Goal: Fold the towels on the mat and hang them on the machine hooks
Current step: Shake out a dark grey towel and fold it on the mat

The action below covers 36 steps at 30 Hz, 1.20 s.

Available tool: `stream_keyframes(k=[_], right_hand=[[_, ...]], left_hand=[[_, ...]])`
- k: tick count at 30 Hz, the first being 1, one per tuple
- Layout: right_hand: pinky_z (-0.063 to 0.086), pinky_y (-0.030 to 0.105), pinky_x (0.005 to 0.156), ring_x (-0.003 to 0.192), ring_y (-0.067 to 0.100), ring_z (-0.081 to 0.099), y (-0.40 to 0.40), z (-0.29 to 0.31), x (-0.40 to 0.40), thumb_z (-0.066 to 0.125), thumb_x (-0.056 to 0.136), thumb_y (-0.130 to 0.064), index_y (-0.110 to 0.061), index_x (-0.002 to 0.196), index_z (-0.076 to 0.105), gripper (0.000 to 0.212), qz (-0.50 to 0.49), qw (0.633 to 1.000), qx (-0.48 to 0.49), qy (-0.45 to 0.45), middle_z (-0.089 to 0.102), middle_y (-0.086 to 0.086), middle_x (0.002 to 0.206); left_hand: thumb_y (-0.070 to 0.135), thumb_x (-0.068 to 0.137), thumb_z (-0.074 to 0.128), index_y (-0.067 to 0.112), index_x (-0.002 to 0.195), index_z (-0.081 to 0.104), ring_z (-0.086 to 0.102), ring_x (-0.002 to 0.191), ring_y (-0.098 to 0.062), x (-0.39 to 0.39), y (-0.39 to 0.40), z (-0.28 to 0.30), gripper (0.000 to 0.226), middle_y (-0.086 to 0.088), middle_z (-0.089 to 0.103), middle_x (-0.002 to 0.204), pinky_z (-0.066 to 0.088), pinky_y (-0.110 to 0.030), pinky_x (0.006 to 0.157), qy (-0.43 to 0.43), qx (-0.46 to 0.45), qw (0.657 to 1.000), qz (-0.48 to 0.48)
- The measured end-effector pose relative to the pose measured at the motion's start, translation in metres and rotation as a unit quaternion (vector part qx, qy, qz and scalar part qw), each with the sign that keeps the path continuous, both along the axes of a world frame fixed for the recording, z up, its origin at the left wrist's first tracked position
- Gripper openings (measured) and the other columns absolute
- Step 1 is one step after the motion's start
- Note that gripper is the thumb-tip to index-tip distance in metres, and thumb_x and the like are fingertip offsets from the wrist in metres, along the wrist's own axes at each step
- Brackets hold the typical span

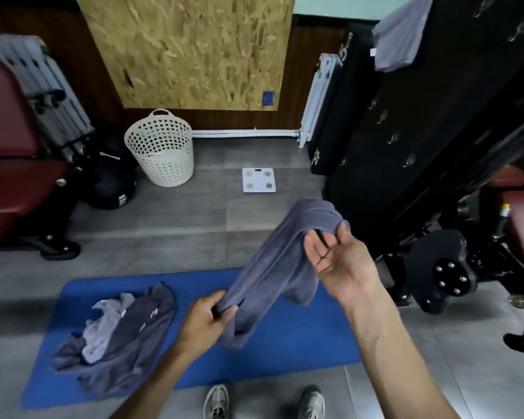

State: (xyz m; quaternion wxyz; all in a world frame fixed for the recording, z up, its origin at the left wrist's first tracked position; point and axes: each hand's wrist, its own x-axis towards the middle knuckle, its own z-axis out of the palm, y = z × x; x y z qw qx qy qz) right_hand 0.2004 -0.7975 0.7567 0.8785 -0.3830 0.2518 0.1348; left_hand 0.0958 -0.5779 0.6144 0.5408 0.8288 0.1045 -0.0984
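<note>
A grey towel [280, 261] hangs stretched in the air between my two hands, above the blue mat [300, 337]. My left hand [208, 320] is clenched on its lower end. My right hand [336, 258] is palm up, with the towel's upper end draped over its fingertips and thumb. A heap of grey and dark towels [118, 331] lies crumpled on the mat's left part. The black machine [406, 125] stands at the right with several metal hooks [393, 138] on its side. One folded grey towel [398, 40] hangs near its top.
A white perforated laundry basket [161, 149] and a white bathroom scale [258, 180] stand on the grey floor ahead. A dark red bench [9, 164] is at the left, with a black bag [111, 176] beside it. My two shoes [263, 402] are at the mat's near edge.
</note>
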Motion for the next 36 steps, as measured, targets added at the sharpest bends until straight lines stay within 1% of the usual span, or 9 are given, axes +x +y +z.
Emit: stream_keyframes(k=[4,8,11,13,18,21,25,30,36], right_hand=[[0.058,0.035,0.081,0.099,0.022,0.069,-0.033,-0.015,0.021,0.036,0.104,-0.032,-0.011,0.136,0.051,0.041,0.054,0.998,-0.026,-0.018,0.071,0.005,0.109],[0.048,0.037,0.094,0.128,0.02,0.052,-0.075,-0.045,0.01,0.062,0.088,-0.038,-0.029,0.132,0.054,0.045,0.177,0.971,-0.15,-0.053,0.06,-0.01,0.131],[0.048,0.033,0.1,0.122,0.008,0.057,-0.099,-0.064,-0.028,0.085,0.061,-0.046,-0.036,0.129,0.054,0.076,0.33,0.921,-0.172,-0.117,0.059,-0.017,0.133],[0.051,0.028,0.093,0.114,0.006,0.062,-0.106,-0.077,-0.051,0.081,0.074,-0.018,-0.027,0.129,0.052,0.063,0.39,0.893,-0.155,-0.162,0.066,-0.013,0.125],[0.05,0.023,0.071,0.077,0.003,0.066,-0.115,-0.092,-0.057,0.069,0.085,-0.003,-0.015,0.09,0.072,0.012,0.329,0.886,-0.271,-0.183,0.075,-0.001,0.083],[0.054,0.025,0.078,0.088,0.017,0.069,-0.11,-0.067,-0.036,0.073,0.077,-0.016,-0.01,0.089,0.075,0.013,0.225,0.955,-0.13,-0.144,0.074,0.013,0.094],[0.057,0.033,0.076,0.092,0.026,0.065,-0.107,-0.028,0.004,0.055,0.093,-0.013,0.0,0.113,0.06,0.025,0.189,0.978,0.07,-0.055,0.065,0.02,0.105],[0.056,0.034,0.075,0.089,0.022,0.064,-0.096,-0.011,0.036,0.049,0.098,-0.015,-0.012,0.099,0.058,0.009,0.181,0.98,0.065,-0.058,0.065,0.008,0.093],[0.052,0.031,0.084,0.1,0.021,0.069,-0.098,-0.011,0.061,0.053,0.097,-0.024,-0.008,0.11,0.065,0.024,0.194,0.973,-0.082,-0.097,0.072,0.01,0.106]], left_hand=[[0.065,0.08,0.058,0.021,0.079,0.065,0.056,0.069,-0.011,0.01,-0.029,0.016,0.045,-0.002,0.065,0.07,0.043,-0.033,0.067,0.004,-0.092,0.992,0.091],[0.02,0.095,0.055,0.012,0.079,0.076,0.068,0.078,-0.018,0.033,-0.084,0.073,0.028,-0.007,0.074,0.083,0.051,-0.03,0.076,0.035,-0.278,0.939,0.198],[0.02,0.095,0.055,0.011,0.073,0.073,0.069,0.061,-0.017,0.061,-0.132,0.096,0.03,-0.007,0.072,0.07,0.055,-0.023,0.055,0.09,-0.365,0.878,0.298],[0.028,0.094,0.056,0.007,0.078,0.067,0.066,0.057,-0.023,0.074,-0.155,0.101,0.029,-0.009,0.069,0.064,0.051,-0.022,0.046,0.139,-0.388,0.841,0.35],[0.041,0.092,0.056,0.0,0.105,0.064,0.064,0.086,-0.028,0.078,-0.19,0.105,0.044,-0.018,0.066,0.094,0.052,-0.035,0.073,0.141,-0.443,0.825,0.32],[0.057,0.083,0.059,0.007,0.124,0.059,0.062,0.109,-0.027,0.069,-0.186,0.102,0.065,-0.016,0.067,0.113,0.05,-0.036,0.091,0.041,-0.451,0.869,0.198],[0.035,0.057,0.087,0.027,0.133,0.05,0.058,0.119,-0.011,0.037,-0.189,0.079,0.084,0.004,0.064,0.126,0.048,-0.032,0.098,0.014,-0.247,0.968,0.046],[0.026,0.084,0.067,0.022,0.093,0.07,0.069,0.08,-0.031,0.027,-0.189,0.061,0.011,-0.006,0.073,0.082,0.057,-0.051,0.073,-0.048,-0.123,0.976,0.175],[0.032,0.09,0.064,0.011,0.068,0.066,0.065,0.061,-0.022,0.046,-0.177,0.101,0.031,-0.011,0.067,0.063,0.054,-0.042,0.061,-0.062,-0.111,0.98,0.156]])
